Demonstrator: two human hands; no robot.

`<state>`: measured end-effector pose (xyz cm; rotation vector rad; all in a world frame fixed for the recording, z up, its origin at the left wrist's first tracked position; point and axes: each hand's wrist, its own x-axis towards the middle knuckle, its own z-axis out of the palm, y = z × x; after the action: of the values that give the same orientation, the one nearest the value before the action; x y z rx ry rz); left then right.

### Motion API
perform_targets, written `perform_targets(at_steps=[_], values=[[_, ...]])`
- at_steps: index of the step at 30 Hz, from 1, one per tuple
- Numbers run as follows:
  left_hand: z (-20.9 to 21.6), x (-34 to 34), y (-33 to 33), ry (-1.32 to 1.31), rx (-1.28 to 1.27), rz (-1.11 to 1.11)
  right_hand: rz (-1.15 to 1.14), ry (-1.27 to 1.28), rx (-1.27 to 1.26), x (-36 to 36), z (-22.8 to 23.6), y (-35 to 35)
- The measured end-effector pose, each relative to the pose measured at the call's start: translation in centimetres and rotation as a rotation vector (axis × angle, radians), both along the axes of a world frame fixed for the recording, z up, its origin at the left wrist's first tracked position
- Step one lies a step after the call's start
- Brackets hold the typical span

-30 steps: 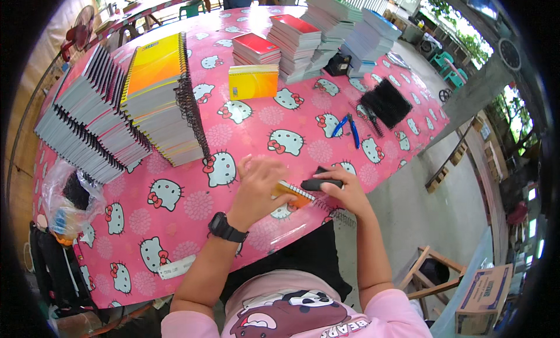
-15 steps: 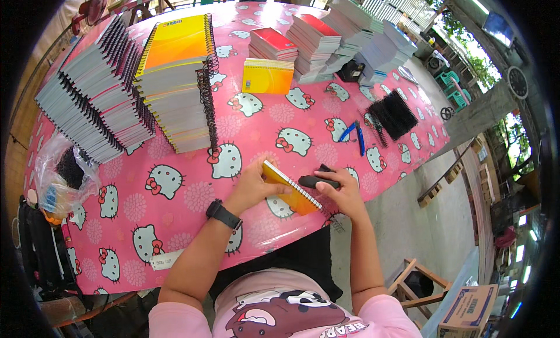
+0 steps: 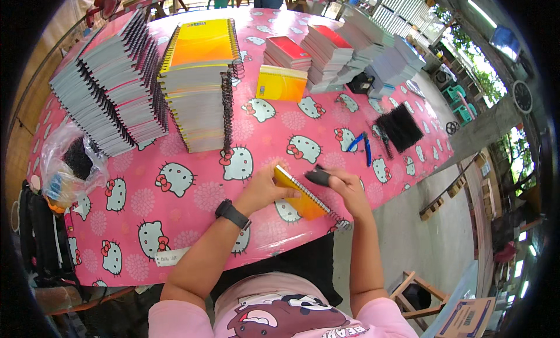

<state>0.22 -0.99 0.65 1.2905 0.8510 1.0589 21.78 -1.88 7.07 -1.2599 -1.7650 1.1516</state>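
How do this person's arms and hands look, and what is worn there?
The sleeves are short and pink. A black watch circles the left wrist; the right wrist is bare. The left hand and right hand are ungloved.

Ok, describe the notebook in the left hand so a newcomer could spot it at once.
Start with the pink patterned table and look along its near edge, in front of the person. There the left hand holds a yellow-orange notebook, its spiral edge toward the right hand. Unlike the piled yellow notebooks farther back, it is hand-held, and coil sticks out past its near end.
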Motion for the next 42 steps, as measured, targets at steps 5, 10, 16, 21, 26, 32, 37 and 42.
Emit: perform_targets(at_steps=[5, 10, 16, 21, 26, 32, 37, 42], values=[[-0.4, -0.1, 0.3, 0.058, 0.054, 0.01, 0.055, -0.016, 0.005, -1.2, -0.6, -0.2], [-0.1, 0.0, 0.1, 0.169, 0.13, -0.011, 0.095, 0.047, -0.024, -1.2, -0.7, 0.5], [-0.5, 0.3, 0.0, -0.021, 0.075, -0.015, 0.092, 0.242, -0.183, -0.3, -1.7, 0.9], [-0.5, 0.2, 0.1, 0.076, 0.123, 0.022, -0.051, -0.075, 0.097, -1.2, -2.5, 1.7], [0.8, 0.3, 0.0, 0.165, 0.015, -0.02, -0.348, -0.684, 0.552, 1.7, -2.8, 1.7], [1.2, 0.7, -1.0, 0.324, 0.339, 0.211, -0.049, -0.287, 0.496, -3.9, 1.2, -0.6], [1.5, 1.1, -0.8, 0.179, 0.218, 0.253, -0.079, -0.068, 0.401, -5.9, 1.4, -0.9], [1.7, 0.3, -0.5, -0.051, 0.18, 0.185, -0.062, 0.03, 0.347, -6.1, 2.0, -0.5]])
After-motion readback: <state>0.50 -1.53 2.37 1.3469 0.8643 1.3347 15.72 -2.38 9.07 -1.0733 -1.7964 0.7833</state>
